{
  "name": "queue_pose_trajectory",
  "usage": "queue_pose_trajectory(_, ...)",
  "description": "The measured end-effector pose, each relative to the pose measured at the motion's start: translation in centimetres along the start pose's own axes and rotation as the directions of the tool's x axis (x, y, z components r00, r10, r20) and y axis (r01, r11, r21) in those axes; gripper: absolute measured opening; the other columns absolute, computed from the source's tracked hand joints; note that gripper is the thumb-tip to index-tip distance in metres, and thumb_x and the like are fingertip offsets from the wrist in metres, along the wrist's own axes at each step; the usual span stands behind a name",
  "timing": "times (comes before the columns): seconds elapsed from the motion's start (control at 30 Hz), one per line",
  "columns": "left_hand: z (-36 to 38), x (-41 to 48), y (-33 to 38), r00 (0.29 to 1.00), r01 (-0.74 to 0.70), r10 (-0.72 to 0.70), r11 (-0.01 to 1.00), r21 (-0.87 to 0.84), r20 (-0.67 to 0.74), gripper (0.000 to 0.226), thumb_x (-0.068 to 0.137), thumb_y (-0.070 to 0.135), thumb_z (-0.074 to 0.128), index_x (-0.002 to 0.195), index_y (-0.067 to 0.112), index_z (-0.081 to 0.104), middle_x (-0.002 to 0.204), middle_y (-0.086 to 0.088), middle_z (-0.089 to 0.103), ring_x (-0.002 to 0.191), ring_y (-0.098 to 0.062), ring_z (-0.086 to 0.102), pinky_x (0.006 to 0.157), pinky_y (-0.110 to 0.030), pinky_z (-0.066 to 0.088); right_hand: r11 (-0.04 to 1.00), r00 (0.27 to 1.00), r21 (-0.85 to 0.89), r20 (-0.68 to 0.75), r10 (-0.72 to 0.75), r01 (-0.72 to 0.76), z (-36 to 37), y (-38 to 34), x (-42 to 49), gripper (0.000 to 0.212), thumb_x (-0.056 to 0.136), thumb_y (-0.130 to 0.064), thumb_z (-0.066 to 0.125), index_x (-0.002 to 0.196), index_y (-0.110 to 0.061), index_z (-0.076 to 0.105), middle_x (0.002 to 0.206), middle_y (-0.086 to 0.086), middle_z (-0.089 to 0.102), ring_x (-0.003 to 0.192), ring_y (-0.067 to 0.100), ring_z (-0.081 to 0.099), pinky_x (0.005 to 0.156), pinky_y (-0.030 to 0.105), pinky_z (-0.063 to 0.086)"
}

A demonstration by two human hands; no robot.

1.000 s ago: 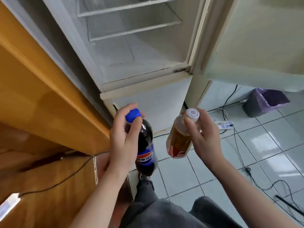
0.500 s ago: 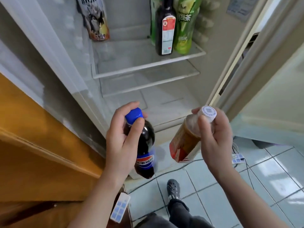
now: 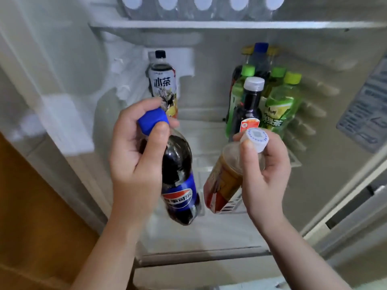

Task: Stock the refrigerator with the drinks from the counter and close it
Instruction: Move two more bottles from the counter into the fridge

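Refrigerator (image 3: 201, 253) open before us; we look down into its main compartment. Left bound: a white inner wall caked with frost (image 3: 62, 122), and a wooden cabinet (image 3: 31, 206) just beside the casing. Right bound: a grey side wall bearing a printed label plate (image 3: 365, 114). Overhead, the upper shelf (image 3: 230, 25) closes the space, and a row of clear bottles (image 3: 203, 3) shows its white caps above it. Both hands are in front of the compartment, side by side. The left hand (image 3: 134, 155) grips the neck of a cola bottle (image 3: 180, 185), fingers and thumb curled round its blue cap (image 3: 152, 121); the bottle hangs tilted, base toward the front lip. The right hand (image 3: 266, 174) pinches an amber tea bottle (image 3: 224, 183) just under its white cap (image 3: 254, 139); this one leans too, base angled toward the cola, with a narrow gap between the two. Contents of the glass shelf (image 3: 293, 162) behind the hands: at rear left we note an iced tea bottle (image 3: 163, 82), black-capped, upright against the back wall. At right is a cluster of green tea bottles (image 3: 280, 101), a dark bottle (image 3: 249, 101) with a white cap in front of them, and a blue-capped bottle (image 3: 260, 57) behind. Iced tea and cluster stand well apart, bare shelf showing between them.
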State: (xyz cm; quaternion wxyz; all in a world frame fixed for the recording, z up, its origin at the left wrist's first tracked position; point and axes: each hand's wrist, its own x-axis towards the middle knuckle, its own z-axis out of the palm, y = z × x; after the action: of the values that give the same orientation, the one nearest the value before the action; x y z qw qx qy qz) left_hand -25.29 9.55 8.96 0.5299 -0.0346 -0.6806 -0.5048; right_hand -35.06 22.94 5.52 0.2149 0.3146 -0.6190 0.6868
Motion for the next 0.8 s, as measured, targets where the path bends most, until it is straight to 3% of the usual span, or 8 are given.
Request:
queue_pose_trajectory(0.13,1.5,4.3,-1.4,0.99,-0.121,0.123,0.992,0.025,-0.075,0.021,0.093,0.013,0.047,0.113,0.021,0.05,0.088,0.006,0.066,0.086,-0.007,0.064,0.081,-0.02,0.047,0.994,0.996,0.072,0.032,-0.086,0.084,2.5,1.5,4.0,0.017,0.09,-0.021,0.051,0.091,-0.006,0.06,0.087,-0.008,0.059,0.083,-0.004,0.053,0.078,0.011,0.039)
queue_pose_trajectory(0.33,2.5,8.1,-4.7,0.98,-0.071,0.102,0.981,0.179,-0.173,0.02,0.09,0.029,0.052,0.108,0.037,0.051,0.106,-0.022,0.063,0.096,-0.026,0.064,0.089,-0.035,0.048,0.994,0.992,0.094,0.108,-0.07,0.06,5.6,4.3,8.4,0.015,0.091,-0.033,0.051,0.094,-0.021,0.059,0.088,-0.018,0.059,0.086,-0.007,0.055,0.077,0.008,0.038)
queue_pose_trajectory(0.47,3.1,9.5,-7.3,0.975,-0.008,0.057,0.975,0.224,-0.213,0.02,0.087,0.033,0.052,0.107,0.036,0.051,0.106,-0.019,0.065,0.095,-0.021,0.064,0.087,-0.025,0.045,0.997,0.98,0.064,0.189,-0.058,0.046,7.3,5.8,9.5,0.002,0.088,-0.042,0.05,0.088,-0.043,0.052,0.086,-0.02,0.059,0.083,-0.004,0.055,0.075,0.015,0.042)
queue_pose_trajectory(0.6,3.3,10.1,-9.3,0.975,0.032,0.013,0.979,0.199,-0.22,0.02,0.085,0.035,0.053,0.105,0.037,0.053,0.101,-0.015,0.066,0.094,-0.02,0.063,0.09,-0.029,0.047,1.0,0.965,0.024,0.261,0.007,-0.014,8.4,7.3,9.5,0.008,0.085,-0.049,0.047,0.088,-0.043,0.051,0.087,-0.013,0.061,0.086,0.011,0.057,0.077,0.032,0.047)
queue_pose_trajectory(0.7,3.5,10.6,-10.1,0.976,0.045,-0.004,0.982,0.184,-0.217,0.022,0.086,0.035,0.055,0.108,0.037,0.053,0.1,-0.013,0.066,0.093,-0.019,0.063,0.088,-0.028,0.047,0.999,0.954,0.004,0.295,0.048,-0.051,8.8,8.1,9.5,0.016,0.084,-0.051,0.046,0.092,-0.038,0.052,0.09,-0.014,0.061,0.089,0.01,0.057,0.08,0.03,0.046)
queue_pose_trajectory(0.8,3.9,10.5,-10.9,0.97,0.069,-0.031,0.986,0.154,-0.24,0.028,0.088,0.031,0.056,0.116,0.029,0.053,0.107,-0.012,0.066,0.098,-0.018,0.063,0.09,-0.026,0.046,0.996,0.942,-0.009,0.324,0.085,-0.087,8.9,8.9,9.3,0.006,0.087,-0.045,0.049,0.09,-0.04,0.052,0.09,-0.013,0.062,0.089,0.01,0.058,0.081,0.033,0.048)
